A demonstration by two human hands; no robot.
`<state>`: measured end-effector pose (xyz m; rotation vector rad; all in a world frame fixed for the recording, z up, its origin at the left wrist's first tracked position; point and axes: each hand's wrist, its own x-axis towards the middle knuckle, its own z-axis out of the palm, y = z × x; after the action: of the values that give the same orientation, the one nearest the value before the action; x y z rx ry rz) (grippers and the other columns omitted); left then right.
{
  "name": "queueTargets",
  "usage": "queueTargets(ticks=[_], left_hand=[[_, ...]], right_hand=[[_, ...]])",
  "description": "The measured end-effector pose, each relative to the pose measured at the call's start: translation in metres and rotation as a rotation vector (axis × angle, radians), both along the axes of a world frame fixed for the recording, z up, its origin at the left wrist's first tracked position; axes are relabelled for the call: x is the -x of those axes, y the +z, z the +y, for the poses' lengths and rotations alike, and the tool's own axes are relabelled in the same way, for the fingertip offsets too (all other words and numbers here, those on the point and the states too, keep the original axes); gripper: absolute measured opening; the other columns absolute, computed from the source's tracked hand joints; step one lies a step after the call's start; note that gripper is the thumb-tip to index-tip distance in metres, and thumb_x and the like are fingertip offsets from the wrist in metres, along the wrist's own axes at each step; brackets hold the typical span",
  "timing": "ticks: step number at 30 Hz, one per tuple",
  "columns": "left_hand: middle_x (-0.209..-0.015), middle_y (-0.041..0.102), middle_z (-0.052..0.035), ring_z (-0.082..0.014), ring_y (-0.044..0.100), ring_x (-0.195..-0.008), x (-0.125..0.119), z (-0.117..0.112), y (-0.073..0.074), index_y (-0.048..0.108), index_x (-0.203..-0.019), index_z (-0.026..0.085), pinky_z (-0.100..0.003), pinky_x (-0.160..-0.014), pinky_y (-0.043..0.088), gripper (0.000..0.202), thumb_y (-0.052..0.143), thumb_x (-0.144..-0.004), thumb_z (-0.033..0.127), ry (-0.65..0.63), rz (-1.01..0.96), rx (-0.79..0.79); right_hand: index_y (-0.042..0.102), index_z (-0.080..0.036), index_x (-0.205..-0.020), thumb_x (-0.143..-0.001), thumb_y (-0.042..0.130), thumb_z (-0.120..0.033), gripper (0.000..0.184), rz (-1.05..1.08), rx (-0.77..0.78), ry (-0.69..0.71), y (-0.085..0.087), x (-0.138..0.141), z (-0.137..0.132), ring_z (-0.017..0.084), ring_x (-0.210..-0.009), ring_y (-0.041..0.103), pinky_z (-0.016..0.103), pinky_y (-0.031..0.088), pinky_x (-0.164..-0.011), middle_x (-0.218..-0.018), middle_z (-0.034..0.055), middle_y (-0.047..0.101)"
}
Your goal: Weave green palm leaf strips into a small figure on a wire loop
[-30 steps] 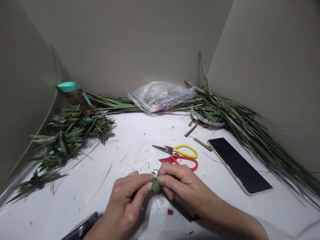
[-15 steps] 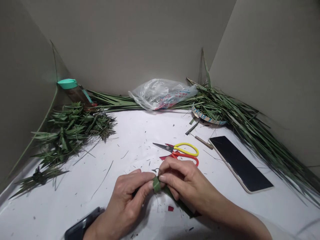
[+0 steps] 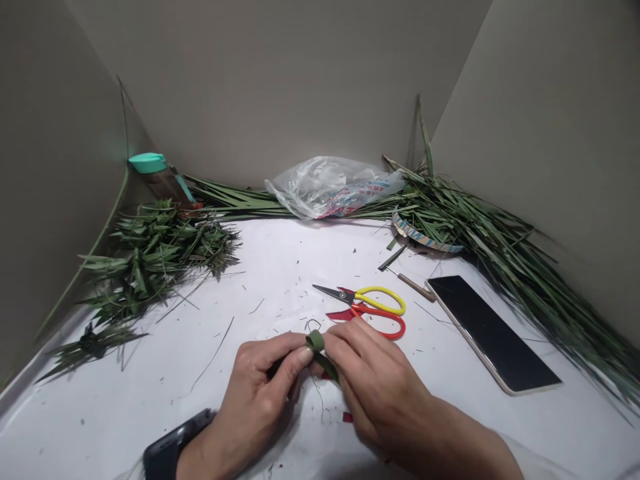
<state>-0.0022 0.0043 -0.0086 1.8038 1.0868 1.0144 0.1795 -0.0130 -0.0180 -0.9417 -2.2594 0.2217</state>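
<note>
Left hand (image 3: 265, 383): thumb and forefinger are pinching a curled green leaf (image 3: 316, 342). Right hand (image 3: 383, 383): is covering part of it; whether these fingers are gripping cannot be told. Leaf's place: curl is sitting between both hands. Scissors (image 3: 380, 309): are lying just beyond.

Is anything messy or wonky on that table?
Yes, a bit messy: thin dark strands and a small red scrap litter the white tabletop like trimmings. Also, the brownish see-through bottle with a teal lid, back left, seems to lean, though the wide view may exaggerate that.
</note>
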Motion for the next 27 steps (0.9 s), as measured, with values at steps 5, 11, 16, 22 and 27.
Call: queueTargets(ticks=[5, 11, 16, 22, 27], left_hand=[[-0.052, 0.056, 0.0063, -0.0076, 0.047, -0.046, 0.0, -0.001, -0.001, 0.071, -0.074, 0.02, -0.016, -0.045, 0.036, 0.024, 0.056, -0.092, 0.018, -0.011, 0.003, -0.001], [-0.05, 0.05, 0.0067, -0.0074, 0.044, -0.045, 0.002, -0.004, -0.001, 0.065, -0.065, 0.019, -0.016, -0.047, 0.036, 0.027, 0.057, -0.091, 0.017, -0.013, 0.019, -0.075], [-0.062, 0.064, 0.0059, -0.0081, 0.055, -0.054, 0.003, -0.004, -0.002, 0.071, -0.081, 0.023, -0.015, -0.054, 0.041, 0.018, 0.058, -0.09, 0.014, -0.047, 0.016, -0.128], [-0.065, 0.066, 0.0064, -0.0093, 0.058, -0.06, 0.005, -0.002, -0.001, 0.07, -0.081, 0.024, -0.017, -0.064, 0.044, 0.023, 0.055, -0.093, 0.012, -0.145, 0.012, -0.14], [-0.055, 0.059, 0.0052, -0.0113, 0.055, -0.056, 0.004, -0.002, 0.001, 0.07, -0.073, 0.022, -0.02, -0.063, 0.044, 0.027, 0.054, -0.094, 0.014, -0.168, 0.028, -0.092]], right_hand=[[0.052, -0.013, -0.103, -0.09, 0.038, 0.003, 0.026, 0.116, 0.028, 0.017, 0.001, -0.002, 0.002, 0.02, -0.077, 0.054, 0.033, 0.048, -0.074, -0.088, 0.0081, 0.062], [0.054, -0.017, -0.092, -0.098, 0.041, -0.012, 0.015, 0.189, 0.245, 0.107, 0.003, 0.0, 0.002, 0.018, -0.074, 0.051, 0.032, 0.043, -0.07, -0.083, 0.0043, 0.057], [0.051, -0.02, -0.093, -0.097, 0.043, -0.011, 0.013, 0.365, 0.383, 0.015, 0.004, 0.003, 0.002, 0.015, -0.071, 0.053, 0.028, 0.043, -0.067, -0.08, 0.0002, 0.057], [0.045, -0.026, -0.112, -0.098, 0.049, -0.019, 0.016, 0.675, 0.88, 0.043, 0.014, 0.0, 0.004, 0.009, -0.061, 0.05, 0.02, 0.042, -0.057, -0.072, -0.0081, 0.057], [0.053, -0.026, -0.118, -0.097, 0.054, -0.026, 0.021, 0.864, 1.083, 0.187, 0.014, -0.002, 0.008, 0.007, -0.055, 0.044, 0.019, 0.037, -0.052, -0.071, -0.007, 0.055]])
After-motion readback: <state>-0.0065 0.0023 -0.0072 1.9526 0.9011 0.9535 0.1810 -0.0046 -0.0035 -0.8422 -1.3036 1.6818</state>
